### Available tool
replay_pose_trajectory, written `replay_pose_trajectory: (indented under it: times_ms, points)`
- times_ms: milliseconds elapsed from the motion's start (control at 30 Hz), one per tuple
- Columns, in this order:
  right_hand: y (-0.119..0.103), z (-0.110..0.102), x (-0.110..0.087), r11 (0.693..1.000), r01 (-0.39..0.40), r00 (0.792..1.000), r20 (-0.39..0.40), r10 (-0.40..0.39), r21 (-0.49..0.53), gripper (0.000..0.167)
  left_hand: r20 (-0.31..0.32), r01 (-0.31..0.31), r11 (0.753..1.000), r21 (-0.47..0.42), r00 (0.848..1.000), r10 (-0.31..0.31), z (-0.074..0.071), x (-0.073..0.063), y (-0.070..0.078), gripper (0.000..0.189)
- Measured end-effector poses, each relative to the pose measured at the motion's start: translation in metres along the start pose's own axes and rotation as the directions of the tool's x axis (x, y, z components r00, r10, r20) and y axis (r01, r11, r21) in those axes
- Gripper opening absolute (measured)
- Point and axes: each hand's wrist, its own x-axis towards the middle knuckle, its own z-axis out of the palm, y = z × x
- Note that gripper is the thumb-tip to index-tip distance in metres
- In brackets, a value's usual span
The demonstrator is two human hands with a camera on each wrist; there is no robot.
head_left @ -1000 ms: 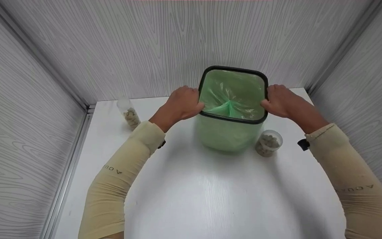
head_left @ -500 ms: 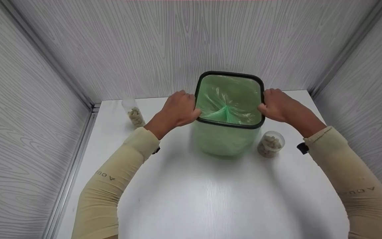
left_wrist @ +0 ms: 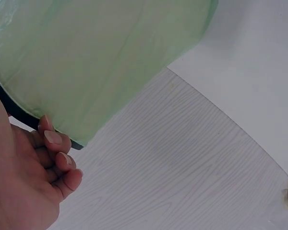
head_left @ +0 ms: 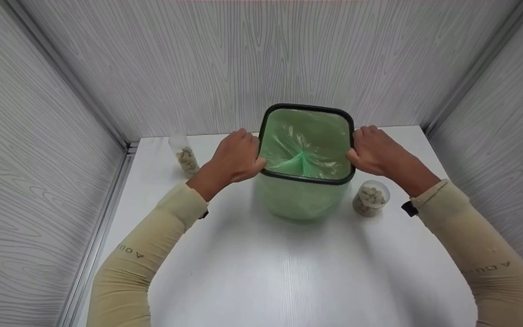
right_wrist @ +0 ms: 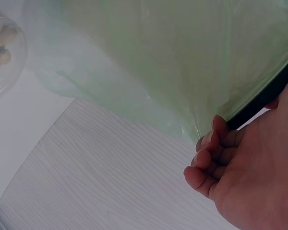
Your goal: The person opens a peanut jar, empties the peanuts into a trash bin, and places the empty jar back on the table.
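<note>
A trash bin (head_left: 300, 200) lined with a thin green plastic bag (head_left: 309, 131) stands at the back middle in the head view, its mouth facing up and toward me. A black rim (head_left: 307, 177) runs round the mouth over the bag, which gathers into a pucker inside. My left hand (head_left: 238, 156) grips the rim at its left side, with curled fingers (left_wrist: 62, 141) under it in the left wrist view. On the opposite side my right hand (head_left: 376, 152) grips the rim, its fingers (right_wrist: 209, 143) hooked beneath and against the bag.
Right of the bin stands a small clear tub (head_left: 370, 198) of pale nut-like pieces. A taller clear container (head_left: 184, 156) with similar pieces is at the back left, behind my left forearm. Wood-grain panels (head_left: 261, 59) enclose the white table (head_left: 252, 277) at the back and sides.
Both hands have moved the bin left and a little toward me, widening the gap to the small tub. The grip on the rim stays the same. The head view has shifted slightly.
</note>
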Motion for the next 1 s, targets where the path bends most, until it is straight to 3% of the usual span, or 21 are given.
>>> replay_pose_trajectory:
  times_ms: [233,1000]
  points:
    - [-0.007,0.002,0.0,1.0,0.006,0.999,-0.046,-0.007,-0.023,0.03,0.011,0.006,1.0,0.03,1.0,-0.006,-0.006,-0.009,0.001,0.031]
    - [-0.021,0.0,-0.005,0.999,0.048,0.999,0.016,-0.048,-0.016,0.024,-0.003,0.069,0.998,-0.011,0.998,-0.069,-0.01,-0.044,0.014,0.028]
